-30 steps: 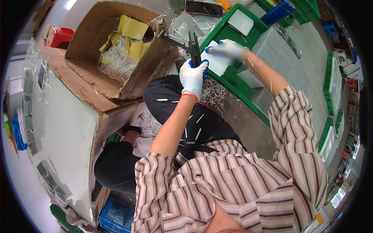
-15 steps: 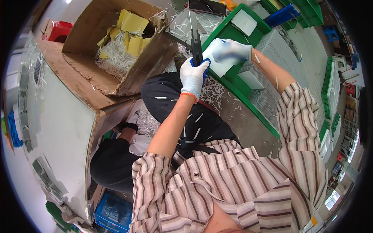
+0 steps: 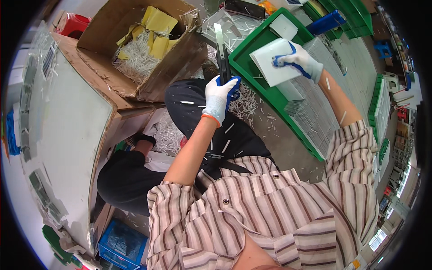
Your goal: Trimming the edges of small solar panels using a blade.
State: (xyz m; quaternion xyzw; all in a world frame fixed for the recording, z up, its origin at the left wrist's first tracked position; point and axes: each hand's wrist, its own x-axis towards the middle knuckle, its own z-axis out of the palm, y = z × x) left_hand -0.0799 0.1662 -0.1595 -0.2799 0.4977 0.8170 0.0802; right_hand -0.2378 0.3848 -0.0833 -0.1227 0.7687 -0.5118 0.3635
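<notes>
My left hand (image 3: 220,95), in a white glove with blue palm, is wrapped round the black handle of a utility knife (image 3: 222,58). Its long blade points up and away from me. In my right hand (image 3: 302,63), gloved the same way, is a white square panel (image 3: 266,57), pinched at its right side; whether it is one sheet or several I cannot tell. That panel hangs tilted above a green crate (image 3: 257,92). Tight rows of thin white panels (image 3: 310,121) stand on edge inside the crate, and a flat white square (image 3: 283,27) lies at its far end.
Left of my knees stands a cardboard box (image 3: 101,74) with white strips and yellow pieces (image 3: 159,22). A phone (image 3: 244,8) and a blue cylinder (image 3: 326,22) lie at the back. White scraps (image 3: 245,101) litter the floor. A pale board (image 3: 72,130) stands far left.
My right hand has moved right, away from the knife, carrying the white panel over the crate. My left hand has shifted slightly down and left with the knife.
</notes>
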